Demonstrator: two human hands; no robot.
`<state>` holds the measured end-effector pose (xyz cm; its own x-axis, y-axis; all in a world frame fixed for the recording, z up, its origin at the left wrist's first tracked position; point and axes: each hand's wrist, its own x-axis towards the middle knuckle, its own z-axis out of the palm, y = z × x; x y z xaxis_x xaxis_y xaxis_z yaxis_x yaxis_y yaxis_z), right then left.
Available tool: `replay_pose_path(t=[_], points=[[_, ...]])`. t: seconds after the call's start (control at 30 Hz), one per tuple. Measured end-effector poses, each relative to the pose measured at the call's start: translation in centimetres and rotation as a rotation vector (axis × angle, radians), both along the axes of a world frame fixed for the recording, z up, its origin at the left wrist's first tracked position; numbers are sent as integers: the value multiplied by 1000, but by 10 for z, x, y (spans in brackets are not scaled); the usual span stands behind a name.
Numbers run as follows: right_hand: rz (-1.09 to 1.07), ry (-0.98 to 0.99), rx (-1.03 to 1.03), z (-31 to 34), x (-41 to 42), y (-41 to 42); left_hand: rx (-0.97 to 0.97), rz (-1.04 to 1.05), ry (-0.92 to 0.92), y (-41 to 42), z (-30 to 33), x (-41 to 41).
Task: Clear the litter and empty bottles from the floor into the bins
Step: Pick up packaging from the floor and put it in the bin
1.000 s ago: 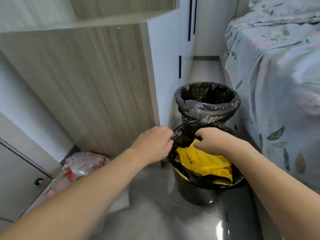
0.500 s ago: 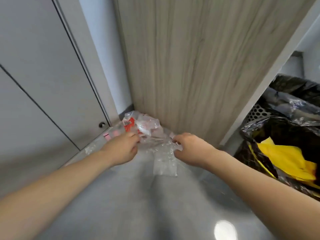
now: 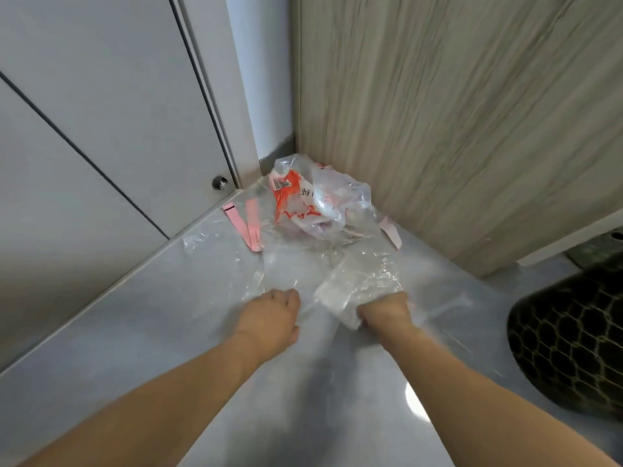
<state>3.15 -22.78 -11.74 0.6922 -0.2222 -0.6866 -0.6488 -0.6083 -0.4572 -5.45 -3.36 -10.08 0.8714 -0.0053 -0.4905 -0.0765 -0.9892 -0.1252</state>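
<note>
Whereas half a second earlier both hands reached into the corner at the litter pile, the right hand now lies nearer the camera, its fingers curled around a bunched fold of clear plastic wrap lifted slightly off the grey floor. The left hand has likewise drawn back from the red-printed bag; it rests knuckles-up on the thin transparent sheet spread over the floor, fingers bent under, and whether they pinch the film cannot be told. The crumpled bag with red print stays in the corner, against the wood-grain panel and near the white door with its small round knob. Pink strips lie flat just left of the bag, under the film; another pink strip shows at its right. A dark mesh bin now appears at the right edge, well apart from the litter; the yellow wrapper seen earlier is out of view.
</note>
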Motion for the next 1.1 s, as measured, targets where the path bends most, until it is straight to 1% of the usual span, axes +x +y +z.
replay_pose_path(t=[0.07, 0.1, 0.13, 0.17, 0.2, 0.23, 0.3, 0.33, 0.37, 0.43, 0.47, 0.5, 0.57, 0.67, 0.7, 0.73, 0.77, 0.87, 1.0, 1.07, 1.1], points=[[45, -18, -8, -6, -7, 1, 82, -99, 41, -7, 2, -2], [62, -16, -10, -8, -9, 1, 102, -152, 32, -5, 0, -4], [60, -17, -9, -9, -9, 1, 133, -206, 25, -3, -2, -3], [43, -20, 0, -9, -9, 1, 182, -235, 58, -2, 4, -1], [24, -22, 13, -9, -10, 0, 219, -276, 6, -1, 12, 2], [-1, -31, 45, -7, -11, 0, 203, -275, -23, 1, 17, 4], [-57, -88, 147, 8, -16, -2, 83, -180, -52, 6, 19, 9], [-82, -124, 197, 19, -19, -4, 24, -93, -55, 8, 19, 8], [-101, -164, 238, 29, -21, -8, -26, -23, -114, 10, 21, 6], [-129, -216, 297, 47, -23, -21, -148, 36, -293, 11, 26, -5], [-128, -220, 321, 57, -24, -27, -255, 66, -347, 10, 28, -11], [-118, -209, 332, 63, -25, -34, -386, 132, -355, 8, 29, -16], [-76, -157, 347, 84, -26, -48, -695, 378, -345, 0, 47, -18], [13, -101, 387, 111, -23, -65, -1179, 839, -320, -13, 82, -8], [56, -118, 374, 122, -22, -71, -1299, 931, -302, -18, 95, -5], [111, -141, 336, 132, -22, -77, -1382, 978, -261, -22, 107, -2], [169, -166, 300, 142, -21, -81, -1424, 995, -223, -26, 118, 0], [348, -228, 211, 170, -19, -93, -1444, 949, -164, -31, 143, 1], [585, -377, 70, 220, -10, -112, -1419, 866, -225, -34, 177, 9], [610, -470, 80, 250, -4, -124, -1437, 871, -220, -40, 201, 18], [571, -499, 115, 264, 1, -131, -1459, 881, -213, -47, 216, 22]])
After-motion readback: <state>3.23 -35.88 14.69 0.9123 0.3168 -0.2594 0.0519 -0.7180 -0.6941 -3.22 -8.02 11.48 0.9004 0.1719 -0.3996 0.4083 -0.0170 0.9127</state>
